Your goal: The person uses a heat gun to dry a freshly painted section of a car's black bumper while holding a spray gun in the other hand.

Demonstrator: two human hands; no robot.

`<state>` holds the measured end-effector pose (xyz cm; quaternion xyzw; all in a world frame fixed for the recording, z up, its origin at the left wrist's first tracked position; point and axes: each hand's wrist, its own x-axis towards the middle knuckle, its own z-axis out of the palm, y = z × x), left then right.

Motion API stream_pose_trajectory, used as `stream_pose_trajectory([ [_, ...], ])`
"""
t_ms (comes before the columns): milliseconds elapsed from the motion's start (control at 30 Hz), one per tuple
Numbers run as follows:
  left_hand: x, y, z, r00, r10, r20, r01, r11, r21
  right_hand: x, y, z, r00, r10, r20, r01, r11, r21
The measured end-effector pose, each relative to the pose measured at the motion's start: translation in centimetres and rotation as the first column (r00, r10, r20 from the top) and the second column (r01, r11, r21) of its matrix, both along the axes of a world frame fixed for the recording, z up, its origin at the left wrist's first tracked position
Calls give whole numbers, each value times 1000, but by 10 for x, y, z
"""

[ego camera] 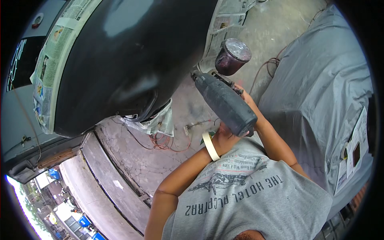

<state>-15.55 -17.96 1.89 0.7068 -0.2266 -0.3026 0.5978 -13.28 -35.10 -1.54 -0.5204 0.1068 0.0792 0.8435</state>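
My left hand [223,138] is wrapped around the underside of a dark grey, barrel-shaped handheld tool [225,105], whose exact kind I cannot tell. Its narrow end points towards a black car bumper [120,66]. A roll of masking tape [211,146] hangs around my left wrist. Just beyond the tool, my right hand [245,96] grips a spray gun [223,78], mostly hidden behind the barrel. On the gun sits a dark purple paint cup [229,61] with a smeared, silvery lid. The bumper has a glossy patch and a recess near its lower edge.
Newspaper [49,81] and tape mask the bumper's borders. To the right stands a large bulk under a grey cover [315,90], with papers [352,156] on it. An orange cord [162,142] lies coiled on the cracked concrete floor. A hose [271,60] runs beside the cover.
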Motion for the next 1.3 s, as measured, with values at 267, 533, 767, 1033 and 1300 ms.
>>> stream_pose_trajectory([
  [267, 1, -17, 13, 1000, 15, -25, -16, 1000, -13, 15, -25, -53, 991, 131, 7, -128, 957, 259],
  [533, 15, -13, 53, 990, -127, -67, 130, 991, 36, 17, -22, -37, 950, 51, 308, -62, 998, 27],
  [767, 38, 52, 59, 912, -329, -244, 351, 935, 54, 12, -38, -39, 979, -45, 200, 8, 984, 181],
  [1033, 156, 47, -50, 664, 660, -352, -697, 717, 27, -13, -65, -86, 996, -71, 61, 53, 962, 270],
  [1300, 257, -2, -65, 516, 832, -204, -850, 527, 0, -47, -82, -123, 993, -112, -37, 117, 972, 203],
])
